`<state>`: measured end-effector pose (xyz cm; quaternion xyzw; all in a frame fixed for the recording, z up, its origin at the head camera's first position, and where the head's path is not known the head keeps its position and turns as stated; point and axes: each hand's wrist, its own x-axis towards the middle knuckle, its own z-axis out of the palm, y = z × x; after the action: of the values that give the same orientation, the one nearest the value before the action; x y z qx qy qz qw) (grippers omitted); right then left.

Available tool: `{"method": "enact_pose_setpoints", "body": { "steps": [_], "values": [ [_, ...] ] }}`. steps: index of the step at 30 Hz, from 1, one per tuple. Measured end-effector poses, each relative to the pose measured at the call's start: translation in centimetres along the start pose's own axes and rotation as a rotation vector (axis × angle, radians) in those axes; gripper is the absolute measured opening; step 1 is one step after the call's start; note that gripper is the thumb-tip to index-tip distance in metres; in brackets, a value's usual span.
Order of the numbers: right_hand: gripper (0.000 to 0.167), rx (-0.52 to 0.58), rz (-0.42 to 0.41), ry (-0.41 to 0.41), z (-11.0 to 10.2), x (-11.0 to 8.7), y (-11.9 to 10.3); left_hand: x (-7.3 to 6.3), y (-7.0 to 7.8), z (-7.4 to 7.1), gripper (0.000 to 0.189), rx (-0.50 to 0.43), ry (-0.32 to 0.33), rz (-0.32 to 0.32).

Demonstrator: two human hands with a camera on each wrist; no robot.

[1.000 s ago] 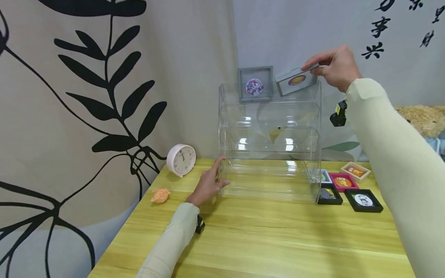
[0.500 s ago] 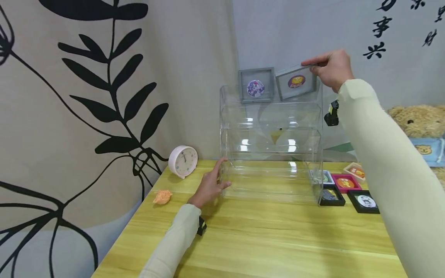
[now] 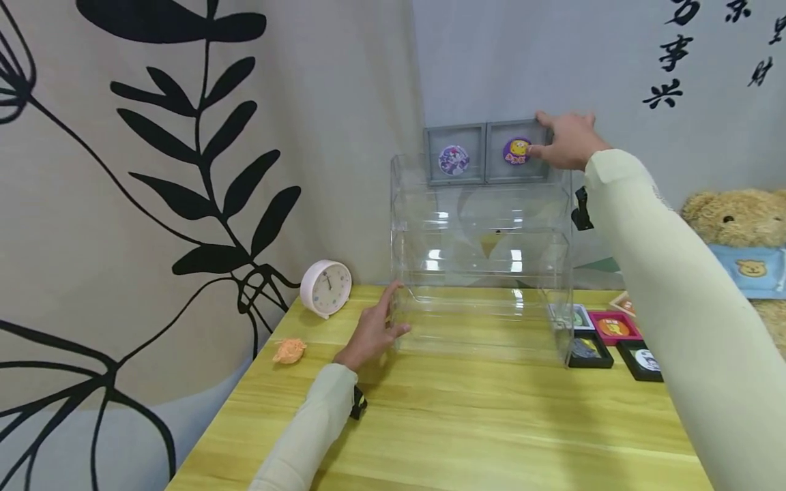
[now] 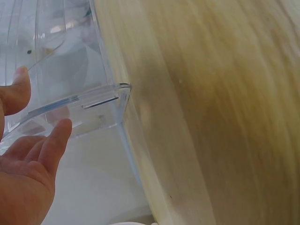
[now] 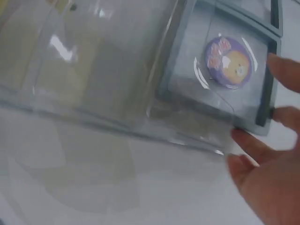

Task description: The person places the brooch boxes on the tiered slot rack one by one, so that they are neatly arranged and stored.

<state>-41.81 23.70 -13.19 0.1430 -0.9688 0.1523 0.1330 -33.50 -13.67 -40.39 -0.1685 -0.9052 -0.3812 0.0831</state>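
A clear tiered display rack stands at the back of the table. Two grey square display frames sit side by side on its top tier: the left frame contains a purple-and-white round badge, the right frame a purple badge with a yellow character. My right hand pinches the right frame by its outer edge, thumb over the front; in the right wrist view, fingertips touch its side. Low on the rack's left side, my left hand holds the side panel between thumb and fingers.
Several small framed badges, including a pink frame and a black frame, lie right of the rack. A pale pink clock and an orange lump are at the left. A teddy bear sits at the right.
The tilted right frame has come down level and now stands flush beside the left one. My right hand has moved lower and left to its edge; my left hand stays on the rack.
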Motion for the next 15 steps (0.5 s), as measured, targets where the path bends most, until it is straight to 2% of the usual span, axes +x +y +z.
{"method": "enact_pose_setpoints", "body": {
  "steps": [3,8,15],
  "values": [
    [0.077,0.03,0.023,0.016,0.4,-0.4,0.7,0.0,0.1,0.2,0.085,0.01,-0.014,0.012],
    [0.079,0.057,0.081,0.041,0.7,-1.2,1.5,0.2,0.2,0.0,0.085,0.037,0.007,0.028],
    [0.076,0.097,0.066,0.052,1.2,-3.6,2.8,0.2,-0.2,-0.1,0.085,0.028,-0.003,0.003]
  ]
}}
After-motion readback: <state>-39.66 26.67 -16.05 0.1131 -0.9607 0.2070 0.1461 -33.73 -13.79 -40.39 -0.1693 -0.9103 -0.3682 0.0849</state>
